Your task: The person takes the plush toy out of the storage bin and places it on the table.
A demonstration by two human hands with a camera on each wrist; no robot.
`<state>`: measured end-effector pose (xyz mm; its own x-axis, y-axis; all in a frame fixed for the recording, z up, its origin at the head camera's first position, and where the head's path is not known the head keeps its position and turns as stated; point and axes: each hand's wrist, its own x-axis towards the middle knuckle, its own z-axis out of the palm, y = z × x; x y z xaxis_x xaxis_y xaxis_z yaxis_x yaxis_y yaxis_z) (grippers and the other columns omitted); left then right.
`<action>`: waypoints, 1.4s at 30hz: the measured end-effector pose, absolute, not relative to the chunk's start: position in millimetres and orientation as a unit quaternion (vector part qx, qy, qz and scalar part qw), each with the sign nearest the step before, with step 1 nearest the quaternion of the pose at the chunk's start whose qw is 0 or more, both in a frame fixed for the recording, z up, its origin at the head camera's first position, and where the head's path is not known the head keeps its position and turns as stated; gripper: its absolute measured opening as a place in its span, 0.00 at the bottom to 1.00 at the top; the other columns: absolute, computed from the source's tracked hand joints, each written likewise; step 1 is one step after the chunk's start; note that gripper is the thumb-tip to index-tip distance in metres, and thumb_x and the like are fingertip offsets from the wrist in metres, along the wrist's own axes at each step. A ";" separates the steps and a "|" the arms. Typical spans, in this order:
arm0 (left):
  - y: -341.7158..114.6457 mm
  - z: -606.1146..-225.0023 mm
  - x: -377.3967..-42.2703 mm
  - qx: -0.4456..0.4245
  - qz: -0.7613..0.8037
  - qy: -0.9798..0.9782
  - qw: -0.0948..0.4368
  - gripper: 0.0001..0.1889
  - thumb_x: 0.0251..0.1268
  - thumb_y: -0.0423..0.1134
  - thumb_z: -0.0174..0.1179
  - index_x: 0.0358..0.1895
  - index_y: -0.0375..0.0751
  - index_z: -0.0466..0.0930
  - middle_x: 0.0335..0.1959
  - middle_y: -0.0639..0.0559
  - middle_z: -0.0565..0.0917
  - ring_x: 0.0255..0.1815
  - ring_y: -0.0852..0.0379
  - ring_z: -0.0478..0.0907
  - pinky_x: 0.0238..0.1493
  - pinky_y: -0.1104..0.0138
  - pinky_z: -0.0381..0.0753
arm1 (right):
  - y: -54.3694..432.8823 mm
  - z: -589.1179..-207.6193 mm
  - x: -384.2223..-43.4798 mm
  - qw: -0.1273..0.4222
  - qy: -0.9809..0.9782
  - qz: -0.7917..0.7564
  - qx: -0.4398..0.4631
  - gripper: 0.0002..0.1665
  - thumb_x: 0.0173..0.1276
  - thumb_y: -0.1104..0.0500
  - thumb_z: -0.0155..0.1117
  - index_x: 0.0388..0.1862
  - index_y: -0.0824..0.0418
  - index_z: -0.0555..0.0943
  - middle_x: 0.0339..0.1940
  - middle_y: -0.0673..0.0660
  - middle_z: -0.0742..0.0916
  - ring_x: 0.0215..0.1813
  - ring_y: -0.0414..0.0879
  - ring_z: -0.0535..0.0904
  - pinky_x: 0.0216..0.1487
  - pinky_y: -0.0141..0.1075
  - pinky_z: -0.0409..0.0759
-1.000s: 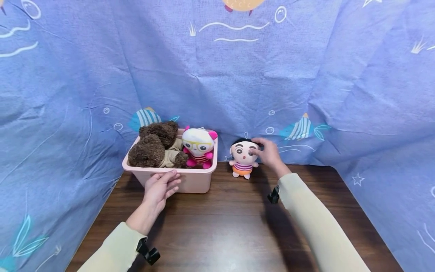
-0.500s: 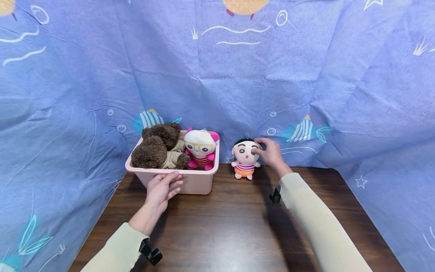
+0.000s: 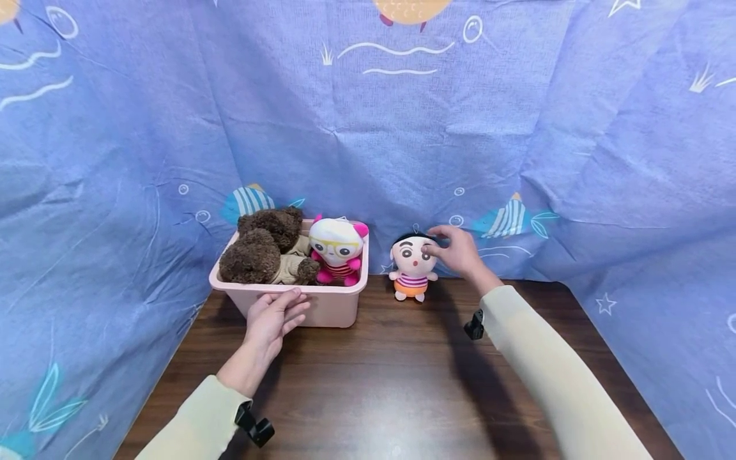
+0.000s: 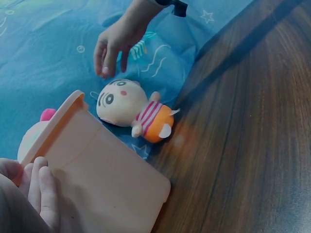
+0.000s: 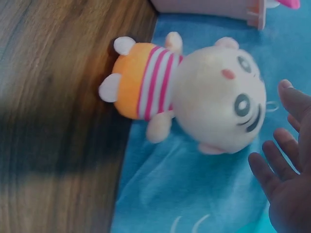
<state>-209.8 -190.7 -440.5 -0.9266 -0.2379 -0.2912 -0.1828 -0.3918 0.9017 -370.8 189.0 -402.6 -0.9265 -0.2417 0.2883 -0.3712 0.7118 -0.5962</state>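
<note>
A pink plastic bin stands at the back left of the table. My left hand holds its front rim, thumb at the lip and fingers against the outer wall. To the bin's right a small plush doll sits upright against the backdrop, with black hair, a pink-striped shirt and orange shorts. My right hand is beside the doll's head, fingers spread. In the right wrist view a gap shows between the hand and the doll.
Inside the bin lie two brown teddy bears and a white-and-pink plush panda in yellow glasses. A blue printed cloth hangs behind the dark wooden table.
My right hand has let go of the doll's head and moved slightly up and right. The doll stays sitting in place. The left hand keeps its hold on the bin.
</note>
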 end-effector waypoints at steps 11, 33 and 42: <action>-194.3 -437.7 -214.2 0.199 -0.809 -0.552 0.010 0.13 0.73 0.39 0.64 0.48 0.42 0.69 0.30 0.60 0.91 0.35 0.63 0.90 0.34 0.72 0.88 | 131.1 -363.4 -373.6 0.071 -0.899 0.355 0.247 0.32 0.64 0.49 0.77 0.63 0.61 0.81 0.59 0.62 0.87 0.61 0.57 0.83 0.65 0.53 0.79; -189.7 -446.2 -215.5 0.196 -0.809 -0.554 0.007 0.13 0.71 0.38 0.64 0.50 0.42 0.70 0.30 0.60 0.91 0.28 0.66 0.88 0.28 0.74 0.85 | 36.7 -382.3 -388.2 -0.010 -0.911 0.328 0.251 0.43 0.58 0.45 0.81 0.71 0.53 0.76 0.64 0.55 0.84 0.60 0.50 0.81 0.62 0.46 0.81; -191.6 -443.6 -214.7 0.195 -0.808 -0.556 0.009 0.14 0.71 0.38 0.65 0.51 0.42 0.70 0.30 0.61 0.91 0.28 0.66 0.88 0.28 0.75 0.85 | 27.7 -379.2 -392.0 0.007 -0.921 0.305 0.242 0.41 0.58 0.45 0.81 0.69 0.53 0.78 0.61 0.55 0.85 0.61 0.50 0.79 0.62 0.45 0.80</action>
<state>-214.7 -191.6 -443.6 -0.9239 -0.2317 -0.3045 -0.2013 -0.3825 0.9018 -392.0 27.7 -379.2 -0.8825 -0.4421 0.1606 -0.4507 0.6971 -0.5577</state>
